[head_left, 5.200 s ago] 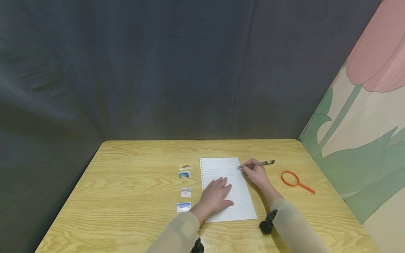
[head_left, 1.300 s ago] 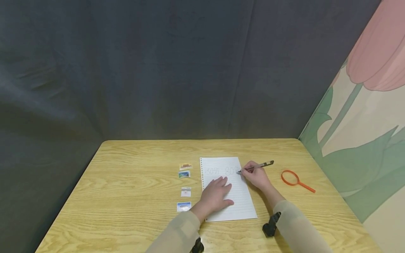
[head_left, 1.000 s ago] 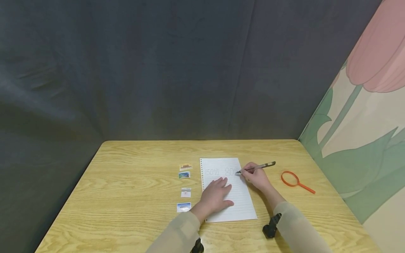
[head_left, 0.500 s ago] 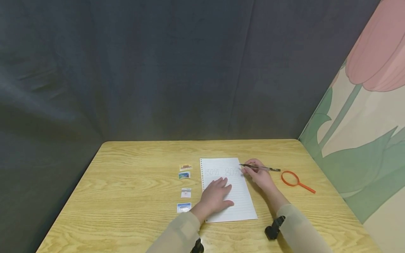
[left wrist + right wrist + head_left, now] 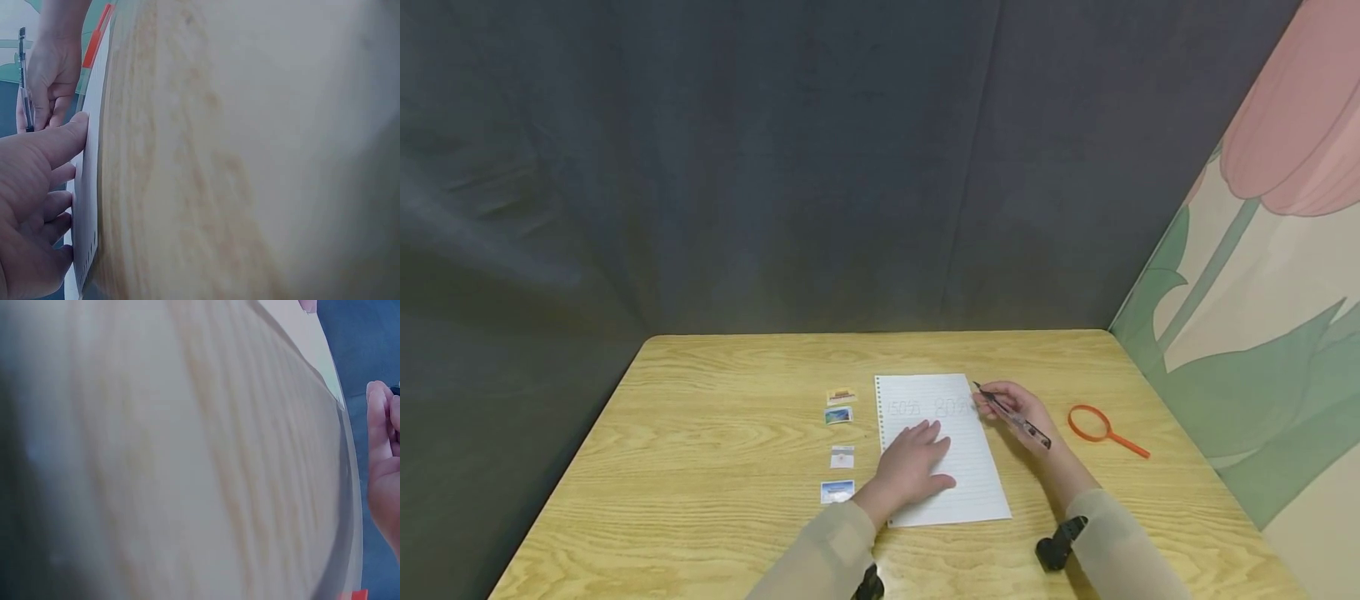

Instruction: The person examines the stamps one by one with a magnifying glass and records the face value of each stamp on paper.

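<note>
A lined sheet of paper (image 5: pixel 973 500) with punched holes down its left edge lies on the table. Faint handwritten characters, including a large 80, run across its upper part. My left hand (image 5: pixel 910 467) rests on the sheet with its fingers spread. Beside the sheet's upper right edge, my right hand (image 5: pixel 1036 410) holds a slim pen (image 5: pixel 1000 406) with a clear barrel, its tip pointing up and to the left. In the left wrist view the pen (image 5: pixel 24 81) stands almost upright in the fingers. Only part of the right hand (image 5: pixel 384 475) shows in the right wrist view.
Several small stamps, among them a blue-topped one (image 5: pixel 837 492) and a green-blue one (image 5: pixel 838 415), lie in a column left of the sheet. An orange magnifying glass (image 5: pixel 1126 444) lies at the right. A dark curtain (image 5: pixel 805 208) hangs behind the wooden table (image 5: pixel 715 433).
The right hand has drawn back from the writing and turned, so the pen's tip has lifted off the sheet and its rear end has swung down. More characters show after the 80. The left hand stays put.
</note>
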`<state>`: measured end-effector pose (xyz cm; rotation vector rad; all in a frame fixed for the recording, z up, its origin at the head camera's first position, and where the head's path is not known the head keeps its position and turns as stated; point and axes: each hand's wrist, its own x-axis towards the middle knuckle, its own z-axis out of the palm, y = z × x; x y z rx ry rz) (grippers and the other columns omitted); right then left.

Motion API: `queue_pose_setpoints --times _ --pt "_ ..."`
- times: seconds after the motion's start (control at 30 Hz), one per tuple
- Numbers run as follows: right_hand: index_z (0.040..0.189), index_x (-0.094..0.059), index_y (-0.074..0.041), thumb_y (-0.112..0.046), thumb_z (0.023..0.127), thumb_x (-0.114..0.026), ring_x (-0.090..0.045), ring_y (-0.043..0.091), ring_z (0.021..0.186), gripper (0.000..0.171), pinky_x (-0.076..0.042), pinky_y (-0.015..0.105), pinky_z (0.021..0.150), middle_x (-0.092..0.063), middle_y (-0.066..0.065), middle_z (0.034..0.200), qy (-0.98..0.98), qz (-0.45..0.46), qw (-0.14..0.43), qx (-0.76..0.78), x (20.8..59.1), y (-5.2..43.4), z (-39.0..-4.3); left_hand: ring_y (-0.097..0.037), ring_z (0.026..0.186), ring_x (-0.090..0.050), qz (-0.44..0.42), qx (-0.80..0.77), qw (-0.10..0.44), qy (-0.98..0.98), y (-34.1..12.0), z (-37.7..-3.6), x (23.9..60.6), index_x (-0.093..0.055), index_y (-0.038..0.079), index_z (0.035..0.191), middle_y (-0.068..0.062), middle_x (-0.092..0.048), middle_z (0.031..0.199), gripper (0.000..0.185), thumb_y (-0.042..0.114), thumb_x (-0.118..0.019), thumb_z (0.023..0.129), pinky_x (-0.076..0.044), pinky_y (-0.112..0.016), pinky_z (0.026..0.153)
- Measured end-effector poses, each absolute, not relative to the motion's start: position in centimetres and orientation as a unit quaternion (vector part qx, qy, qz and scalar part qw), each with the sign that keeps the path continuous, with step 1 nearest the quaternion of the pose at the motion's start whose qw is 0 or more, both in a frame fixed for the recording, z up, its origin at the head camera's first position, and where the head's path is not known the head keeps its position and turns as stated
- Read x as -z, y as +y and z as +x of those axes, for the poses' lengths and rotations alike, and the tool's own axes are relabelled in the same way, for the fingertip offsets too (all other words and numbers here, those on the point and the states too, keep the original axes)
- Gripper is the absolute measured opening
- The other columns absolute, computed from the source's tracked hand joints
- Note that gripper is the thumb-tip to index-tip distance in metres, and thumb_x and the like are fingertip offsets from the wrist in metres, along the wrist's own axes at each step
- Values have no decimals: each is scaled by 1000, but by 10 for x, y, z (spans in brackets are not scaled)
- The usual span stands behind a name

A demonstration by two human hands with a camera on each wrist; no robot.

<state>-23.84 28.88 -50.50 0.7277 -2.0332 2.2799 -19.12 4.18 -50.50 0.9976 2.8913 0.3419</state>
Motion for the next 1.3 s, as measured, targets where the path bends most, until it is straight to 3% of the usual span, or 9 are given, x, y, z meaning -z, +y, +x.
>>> queue_pose_setpoints --times 0.23,0.33,0.57,0.77,1.03,1.3 --pt "127 -44 27 14 98 -47 -70 21 96 32 -58 27 81 -49 48 121 -706 176 10 -686 502 292 -236 -25 144 -32 324 -115 34 939 42 -192 506 -55 14 143 -10 -41 154 63 50 -64 92 -27 -41 117" --pt "131 -43 24 8 101 -46 -70 20 99 35 -57 26 84 -51 44 125 -704 144 -1 -695 506 294 -237 -25 144 -32 322 -112 34 939 42 -193 507 -54 14 143 -9 -40 154 63 50 -64 92 -27 -41 117" --pt "137 -41 20 -8 103 -51 -67 15 95 45 -56 23 81 -66 16 125 -672 86 -40 -735 505 296 -233 -24 144 -33 323 -112 32 939 42 -192 504 -55 14 143 -9 -41 154 63 50 -64 92 -28 -41 117" --pt "137 -49 11 -15 101 -58 -67 14 89 45 -56 22 72 -65 18 127 -732 65 -34 -677 505 304 -231 -25 144 -33 321 -117 37 939 41 -191 502 -55 14 142 -9 -41 154 62 49 -64 92 -28 -41 117" --pt "138 -53 2 -22 97 -66 -64 8 85 49 -54 21 68 -68 16 114 -811 -19 -7 -584 506 317 -225 -25 143 -34 326 -119 32 937 40 -190 500 -55 12 142 -10 -42 153 61 48 -64 93 -28 -41 117" --pt "131 -61 1 -27 96 -68 -61 4 92 45 -55 21 74 -65 18 120 -855 -23 11 -518 507 329 -216 -25 143 -34 329 -111 29 937 40 -190 503 -55 13 142 -10 -42 153 62 50 -63 93 -29 -40 116"
